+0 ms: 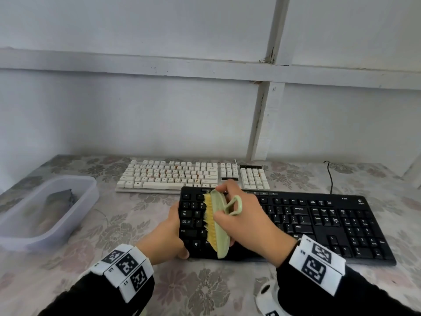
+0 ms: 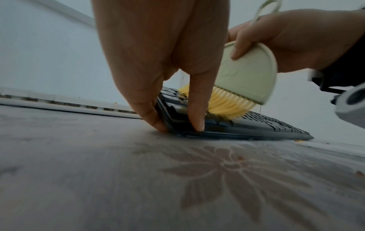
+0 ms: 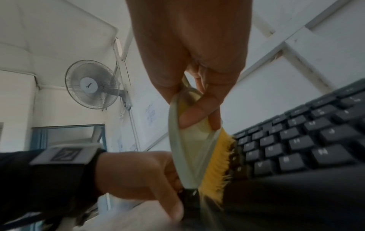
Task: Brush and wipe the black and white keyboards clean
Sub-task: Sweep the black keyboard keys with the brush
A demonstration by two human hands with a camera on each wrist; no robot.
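My right hand (image 1: 248, 221) grips the brush (image 1: 219, 224), fingers curled round its pale green back, thumb on the near side; the loop handle (image 1: 234, 205) sticks up between thumb and forefinger; brush is tipped on edge, yellow bristles (image 1: 209, 221) facing left and pressed onto the left-hand keys of the black keyboard (image 1: 319, 222); from the right wrist view I see bristles (image 3: 217, 164) splayed against the key rows, fingers (image 3: 199, 112) pinching the brush body (image 3: 183, 150). My left hand (image 1: 167, 236) holds the black keyboard's left end; thumb on the near corner, fingers wrapped along the left edge; left wrist view shows one fingertip (image 2: 196, 121) down on the keyboard frame (image 2: 247, 132) and the thumb (image 2: 152, 118) pinching the edge from outside; that end looks lifted slightly off the table, cannot be sure; brush (image 2: 245, 75) sits just right of that finger. Both wrists wear white marker bands (image 1: 124, 267) over black sleeves. Black keyboard lies on the near right part of the table (image 1: 114, 226), flowered cloth on it; a few yellow crumbs (image 2: 298, 141) on the cloth by its near edge. White keyboard (image 1: 191, 176) lies just behind it, near the wall, close or touching at the black one's far left corner, can't tell which; orange specks on several keys. A clear plastic tub (image 1: 75, 215) stands at far left, well apart, dark grey cloth (image 1: 60, 199) inside. Black cable (image 1: 330, 176) runs behind the black keyboard; wall fan (image 3: 92, 84) shows in the right wrist view.
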